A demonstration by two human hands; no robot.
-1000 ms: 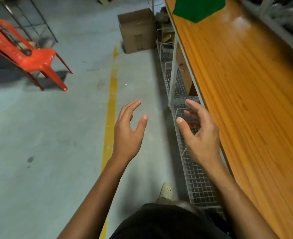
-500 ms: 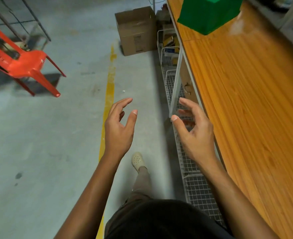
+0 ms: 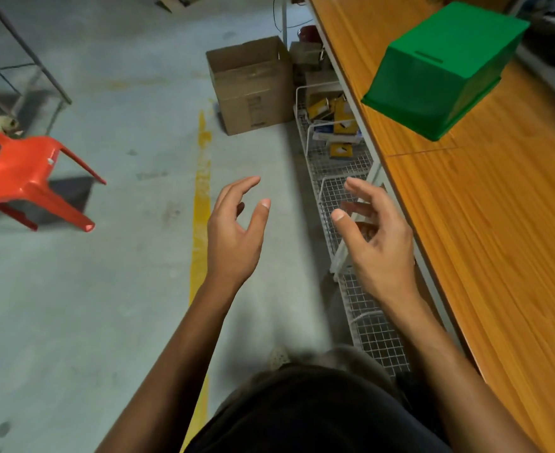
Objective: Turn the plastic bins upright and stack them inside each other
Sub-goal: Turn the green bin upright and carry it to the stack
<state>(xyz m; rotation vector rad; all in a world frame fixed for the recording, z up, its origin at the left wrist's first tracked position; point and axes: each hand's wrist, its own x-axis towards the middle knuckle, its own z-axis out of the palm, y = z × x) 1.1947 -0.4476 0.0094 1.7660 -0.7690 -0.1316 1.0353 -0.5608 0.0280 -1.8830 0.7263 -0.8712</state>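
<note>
A green plastic bin (image 3: pixel 446 67) lies upside down on the orange wooden tabletop (image 3: pixel 485 223), near its left edge at the upper right of the view. My left hand (image 3: pixel 236 237) hovers over the concrete floor with fingers spread and curled, holding nothing. My right hand (image 3: pixel 374 237) floats beside the table's edge above the wire shelf, also empty with fingers apart. Both hands are well short of the bin, lower in the view than it. Only one bin is in view.
A wire mesh shelf (image 3: pixel 357 263) with small yellow boxes runs under the table. An open cardboard box (image 3: pixel 253 86) stands on the floor ahead. A red plastic chair (image 3: pixel 24 178) sits at the left, and a yellow line (image 3: pixel 200 204) crosses the floor.
The view has moved forward along the table, so the green bin has come further into view and closer. Both hands stay raised and empty in much the same pose.
</note>
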